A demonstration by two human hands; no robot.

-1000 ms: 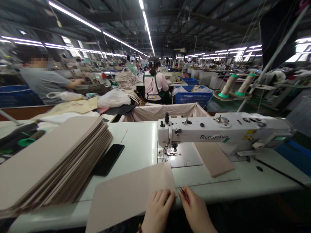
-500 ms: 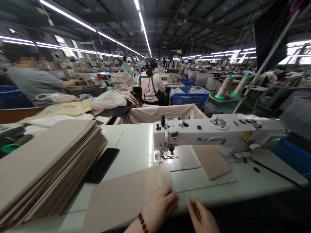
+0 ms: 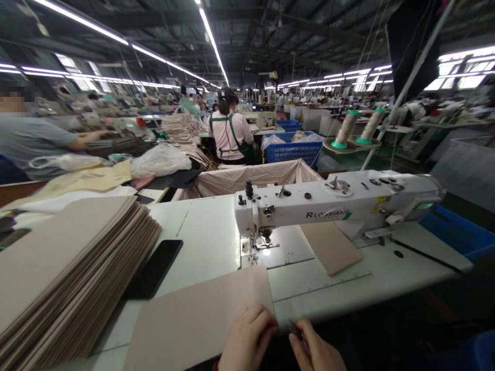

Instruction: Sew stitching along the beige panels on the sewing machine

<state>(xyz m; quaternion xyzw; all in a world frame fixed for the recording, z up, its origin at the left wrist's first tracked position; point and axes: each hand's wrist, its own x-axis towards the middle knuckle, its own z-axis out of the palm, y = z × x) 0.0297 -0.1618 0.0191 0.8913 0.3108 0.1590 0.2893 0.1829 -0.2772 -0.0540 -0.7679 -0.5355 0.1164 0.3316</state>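
A flat beige panel (image 3: 193,314) lies on the pale green sewing table, with its far end just in front of the sewing machine's needle area. My left hand (image 3: 250,332) rests on the panel's near right edge, fingers curled and pinching it. To the right, at the table's front edge, my right hand (image 3: 315,348) is closed around small thread snips (image 3: 304,344) with a dark reddish handle, largely hidden by the fingers. The white sewing machine (image 3: 328,203) stands beyond both hands. Another beige piece (image 3: 330,248) lies under its arm.
A tall stack of beige panels (image 3: 88,257) fills the left side, with a black phone (image 3: 157,270) beside it. Two thread cones (image 3: 345,130) stand behind the machine. A cloth-lined bin (image 3: 216,180) and a blue basket (image 3: 294,150) are behind the table. Co-workers sit beyond.
The view has turned slightly right, so the scene sits further left. My right hand has come lower and nearer the table's edge with the snips. My left hand stays on the panel.
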